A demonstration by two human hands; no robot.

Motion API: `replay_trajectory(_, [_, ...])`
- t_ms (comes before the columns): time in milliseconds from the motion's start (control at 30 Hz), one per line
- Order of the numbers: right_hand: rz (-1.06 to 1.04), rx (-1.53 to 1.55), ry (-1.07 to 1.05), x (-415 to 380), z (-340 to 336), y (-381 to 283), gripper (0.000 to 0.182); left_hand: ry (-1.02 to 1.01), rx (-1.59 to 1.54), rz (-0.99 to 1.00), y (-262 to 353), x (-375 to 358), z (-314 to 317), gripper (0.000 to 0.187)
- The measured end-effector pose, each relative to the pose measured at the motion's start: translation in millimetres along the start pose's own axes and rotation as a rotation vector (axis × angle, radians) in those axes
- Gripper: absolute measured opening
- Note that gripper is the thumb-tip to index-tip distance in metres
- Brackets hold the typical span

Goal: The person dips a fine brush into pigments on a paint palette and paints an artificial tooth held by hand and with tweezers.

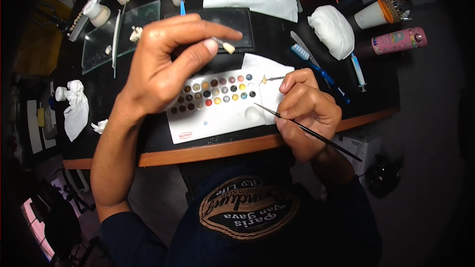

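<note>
Brush [322, 139] in right hand [312, 109], palette [222, 124] between hands; tooth [229, 48] pinched in left hand [158, 62], slack grip there could drop it!

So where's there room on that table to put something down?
The dark table looks bare between the pink bottle, the syringe and the wooden edge. The white palette is mostly bare below its paints, though the brush in the right hand is close. It's crowded around the glass plate, and where the toothbrush lies beside the white bundle.
</note>
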State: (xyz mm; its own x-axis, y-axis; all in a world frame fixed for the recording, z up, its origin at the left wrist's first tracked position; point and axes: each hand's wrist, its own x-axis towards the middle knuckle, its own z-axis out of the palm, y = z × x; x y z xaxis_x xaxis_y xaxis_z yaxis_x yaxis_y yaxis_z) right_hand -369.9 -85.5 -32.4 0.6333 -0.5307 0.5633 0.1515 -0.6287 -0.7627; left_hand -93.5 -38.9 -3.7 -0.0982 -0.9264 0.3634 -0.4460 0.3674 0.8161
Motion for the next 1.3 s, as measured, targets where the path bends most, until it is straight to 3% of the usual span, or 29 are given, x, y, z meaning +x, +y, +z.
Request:
replay_trajectory(167, [-0.135, 0.172, 0.047, 43.5, 1.2, -10.9, 0.015, -0.035, -0.070, -0.020, 4.4, 0.9, -1.0, 0.040])
replay_trajectory(400, [-0.235, 0.167, 0.009, 60.8, 15.4, -3.0, 0.014, -0.056, -0.071, 0.082, -0.9, -0.6, -1.3, 0.038])
replay_trajectory(633, [-0.223, 0.139, 0.031, 57.7, 19.2, -3.9, 0.015, -0.059, -0.089, 0.077, -4.3, -1.6, 1.1, 0.036])
replay_trajectory(733, [-0.218, 0.131, 0.039, 57.5, 20.4, -3.4, 0.015, -0.061, -0.093, 0.146, -7.1, 0.3, -0.6, 0.025])
replay_trajectory(933, [-0.211, 0.126, 0.030, 57.3, 19.5, -4.3, 0.016, -0.056, -0.096, 0.074, -4.6, -1.5, 2.5, 0.036])
replay_trajectory(1033, [-0.210, 0.142, 0.023, 56.5, 17.8, -4.2, 0.016, -0.061, -0.084, 0.150, -7.5, 0.1, 0.0, 0.025])
replay_trajectory(1300, [-0.203, 0.129, 0.028, 56.5, 19.8, -4.0, 0.014, -0.068, -0.078, 0.084, -2.3, -0.9, 0.2, 0.032])
